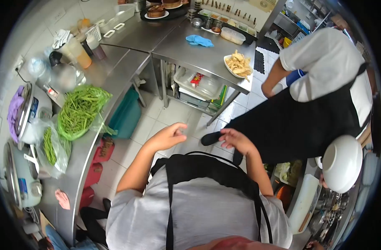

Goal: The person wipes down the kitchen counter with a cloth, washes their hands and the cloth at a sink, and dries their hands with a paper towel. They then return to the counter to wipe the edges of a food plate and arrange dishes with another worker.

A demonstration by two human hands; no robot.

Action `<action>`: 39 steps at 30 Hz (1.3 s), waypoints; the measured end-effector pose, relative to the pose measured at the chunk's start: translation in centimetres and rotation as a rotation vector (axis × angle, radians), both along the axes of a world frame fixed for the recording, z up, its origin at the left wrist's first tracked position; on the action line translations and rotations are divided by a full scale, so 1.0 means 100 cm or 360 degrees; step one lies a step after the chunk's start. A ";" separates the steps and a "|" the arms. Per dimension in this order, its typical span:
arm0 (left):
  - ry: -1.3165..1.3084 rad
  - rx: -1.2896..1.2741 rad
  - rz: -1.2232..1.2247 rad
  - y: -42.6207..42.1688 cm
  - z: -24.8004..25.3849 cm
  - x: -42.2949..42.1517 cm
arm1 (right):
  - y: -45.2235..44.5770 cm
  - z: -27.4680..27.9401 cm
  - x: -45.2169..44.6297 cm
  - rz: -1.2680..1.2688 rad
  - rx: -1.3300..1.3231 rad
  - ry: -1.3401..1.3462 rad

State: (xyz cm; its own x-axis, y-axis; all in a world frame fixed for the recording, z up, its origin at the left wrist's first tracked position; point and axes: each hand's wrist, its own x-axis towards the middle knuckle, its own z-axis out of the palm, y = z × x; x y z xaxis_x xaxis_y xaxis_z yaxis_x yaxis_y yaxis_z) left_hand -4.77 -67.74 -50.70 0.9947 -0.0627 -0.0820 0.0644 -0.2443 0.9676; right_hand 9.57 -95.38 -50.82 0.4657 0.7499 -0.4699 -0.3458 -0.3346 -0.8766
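Both hands are over the floor (194,125): the left hand (169,136) with thumb and fingers moderately apart, the right hand (236,141) with fingers loosely curled and parted. A teal bin (125,114) sits at the left's 10 o'clock; a white bowl (228,66) of yellow food is on the surface (178,43), at the right's 12.

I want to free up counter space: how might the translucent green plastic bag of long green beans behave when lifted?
The translucent green plastic bag would probably sag, its film looking thin and crinkled. The long green beans, heaped loose at its open mouth, might spill if it tips.
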 end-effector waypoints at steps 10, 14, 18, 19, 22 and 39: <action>0.0216 -0.0309 0.0575 0.096 -0.038 -0.029 | 0.074 -0.065 0.213 -0.1511 0.0329 0.0369; 0.0254 -0.0184 0.0745 0.128 -0.046 -0.002 | 0.081 -0.095 0.269 -0.1509 0.0359 0.0432; 0.0271 -0.0145 0.0904 0.158 -0.042 0.054 | 0.103 -0.080 0.280 -0.1455 0.0353 0.0268; 0.0271 -0.0147 0.0924 0.165 -0.040 0.072 | 0.103 -0.084 0.288 -0.1452 0.0362 0.0297; 0.0275 0.0041 0.0739 0.189 -0.028 0.135 | 0.108 -0.086 0.314 -0.1518 0.0365 0.0417; 0.0327 0.0531 0.0185 0.257 -0.022 0.351 | 0.198 -0.052 0.391 -0.1280 0.0313 0.0186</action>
